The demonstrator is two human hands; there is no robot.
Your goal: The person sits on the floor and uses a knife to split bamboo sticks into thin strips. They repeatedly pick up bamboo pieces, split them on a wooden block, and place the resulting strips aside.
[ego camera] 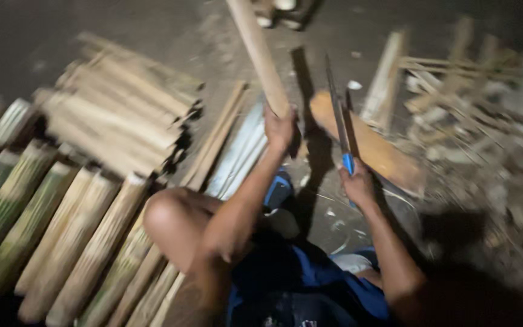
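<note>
At the centre of the frame, the left hand (279,128) grips a bamboo stick (259,54) that rises to the top edge. Just right, the right hand (358,184) clenches a blue-handled knife (338,115), its blade pointing up over a wooden block (370,145). Split bamboo (119,112) lies stacked at upper left, green lengths (25,218) line the lower left, and scraps (473,103) litter the right.

No packages, labels, signs or screens visible.
</note>
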